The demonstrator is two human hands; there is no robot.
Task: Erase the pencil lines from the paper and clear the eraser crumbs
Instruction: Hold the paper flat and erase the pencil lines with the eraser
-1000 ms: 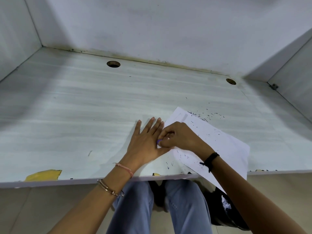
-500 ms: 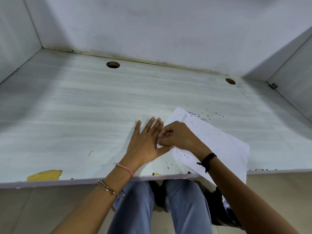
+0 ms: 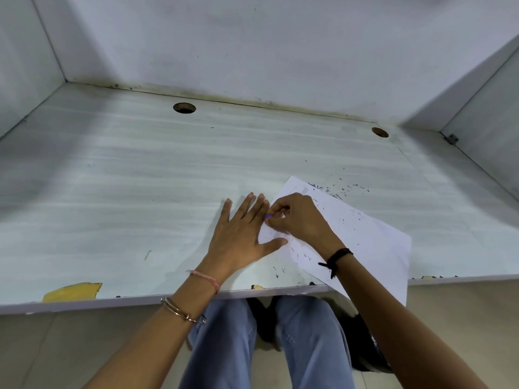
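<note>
You've got white paper (image 3: 365, 242) w/ dark blue-purple crumbs (image 3: 337, 189), a purple eraser (image 3: 267, 217), a pale grey desk (image 3: 140, 178) w/ faint streaky grain & a yellow patch (image 3: 73, 292). Your jeans (image 3: 224, 346) are light blue; wristband (image 3: 337, 255) black, thread (image 3: 206, 277) pink

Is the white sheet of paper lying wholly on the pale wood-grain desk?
No. The near corner of the white sheet of paper hangs past the front edge of the pale wood-grain desk.

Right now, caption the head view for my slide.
Left hand steadies the paper, right hand pinches a purple eraser, crumbs scattered.
</note>
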